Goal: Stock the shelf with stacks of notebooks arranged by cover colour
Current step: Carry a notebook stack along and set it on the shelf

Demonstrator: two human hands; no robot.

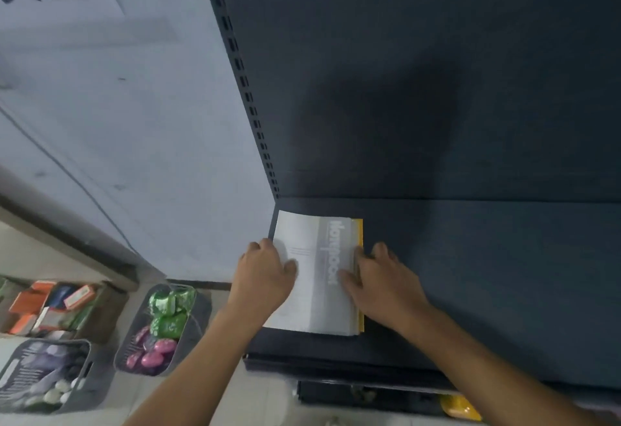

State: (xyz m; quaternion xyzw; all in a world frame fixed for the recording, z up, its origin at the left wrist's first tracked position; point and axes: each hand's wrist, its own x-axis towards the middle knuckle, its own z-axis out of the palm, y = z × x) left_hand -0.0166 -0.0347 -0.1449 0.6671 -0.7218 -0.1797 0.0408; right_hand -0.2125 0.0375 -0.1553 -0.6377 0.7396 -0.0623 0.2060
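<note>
You are early in the job. One stack of notebooks (316, 274) lies flat at the left end of the shelf (470, 274), close to the back left corner, and no other stack shows on that board. By my reckoning the other colours have yet to be brought and set to the right of it.

Your left hand (265, 271) grips the stack's left edge, with the thumb lying on the top cover and the fingers curled over the side. Your right hand (379, 281) clasps the right edge, thumb on the cover and fingers against the side of the pile. It looks as if you are squaring it up, though I cannot be sure.

The top cover is pale grey-white card, matte, with a darker grey band carrying blurred lettering. A yellow cover (360, 234) peeps out along the right side beneath it, so the pile may not be all one colour; check that. The notebooks are thin, flat rectangles, and the pile is not quite flush at its edges. The shelf is dark, smooth sheet metal with a slotted upright at the left.
</note>
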